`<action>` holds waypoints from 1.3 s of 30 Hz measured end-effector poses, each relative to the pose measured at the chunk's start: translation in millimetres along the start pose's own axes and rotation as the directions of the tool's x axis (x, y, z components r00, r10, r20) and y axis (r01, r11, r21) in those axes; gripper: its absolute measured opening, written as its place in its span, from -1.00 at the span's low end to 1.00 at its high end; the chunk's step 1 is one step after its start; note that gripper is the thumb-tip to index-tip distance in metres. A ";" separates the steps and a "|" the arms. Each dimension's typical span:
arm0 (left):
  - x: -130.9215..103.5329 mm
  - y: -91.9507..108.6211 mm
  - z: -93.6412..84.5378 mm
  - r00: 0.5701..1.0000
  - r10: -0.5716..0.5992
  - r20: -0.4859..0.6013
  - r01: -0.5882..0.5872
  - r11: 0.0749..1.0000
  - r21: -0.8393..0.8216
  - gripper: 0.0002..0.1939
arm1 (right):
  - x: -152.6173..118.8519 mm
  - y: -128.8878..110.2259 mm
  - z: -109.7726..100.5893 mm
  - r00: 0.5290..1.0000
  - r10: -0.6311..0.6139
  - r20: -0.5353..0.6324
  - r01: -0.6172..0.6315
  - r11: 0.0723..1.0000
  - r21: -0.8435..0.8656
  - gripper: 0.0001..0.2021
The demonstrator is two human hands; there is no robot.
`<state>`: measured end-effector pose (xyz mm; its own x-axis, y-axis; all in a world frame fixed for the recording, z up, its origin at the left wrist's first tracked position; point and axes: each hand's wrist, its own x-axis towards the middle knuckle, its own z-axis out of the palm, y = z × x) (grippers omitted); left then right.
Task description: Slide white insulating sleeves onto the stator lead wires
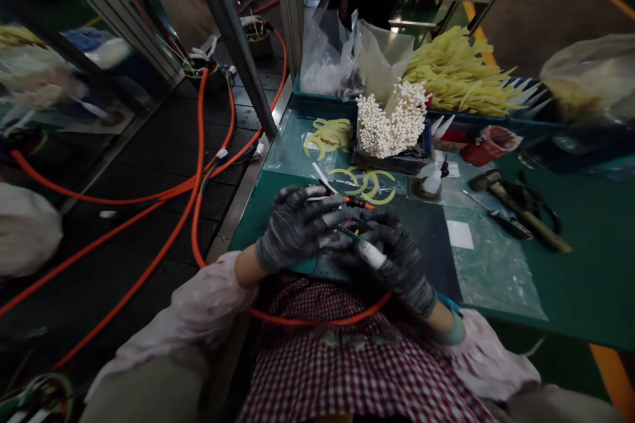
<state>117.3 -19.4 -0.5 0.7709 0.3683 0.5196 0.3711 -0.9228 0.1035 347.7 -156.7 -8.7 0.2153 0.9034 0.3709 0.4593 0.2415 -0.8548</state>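
Note:
Both my hands wear dark grey gloves and meet over the front of the table. My left hand (300, 228) is closed, its fingers curled on a bundle of thin wires (350, 232). The white-wrapped thumb of my right hand (401, 258) presses on the same wires from the other side. Just beyond the fingers, a short orange and black cable piece (358, 203) and a thin white tube (323, 176) stick out. An orange cable (317, 322) loops across my lap beneath the hands. The fingers hide most of the wire ends.
Yellow curved strips (380, 186) lie beyond my hands. Behind them stands a box of white-tipped pieces (391, 122), near a heap of yellow strips (456, 73). A hammer (526, 215), screwdriver (501, 219) and small bottle (432, 178) lie right. Orange cables (198, 165) cross the dark conveyor left.

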 end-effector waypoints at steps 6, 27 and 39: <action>47.6 4.6 12.6 0.984 0.061 0.170 0.002 0.937 -0.349 -0.62 | -13.4 -3.0 -28.4 0.991 -0.092 -0.097 0.071 0.976 -0.207 -0.82; 22.5 22.3 16.1 0.998 -0.013 0.055 0.019 0.993 -0.116 -0.67 | 28.4 15.3 -6.1 0.936 0.272 -0.223 -0.239 0.957 0.165 -0.56; 185.5 -91.7 50.5 0.553 -0.333 0.764 0.295 0.936 0.194 -0.76 | 31.4 36.9 30.0 0.953 0.293 -0.077 -0.255 0.913 0.318 -0.43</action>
<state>252.4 139.1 43.6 0.6984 0.5968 -0.3951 0.6750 -0.7328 0.0861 345.5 -108.8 -39.5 0.4063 0.9043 0.1312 0.0909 0.1029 -0.9905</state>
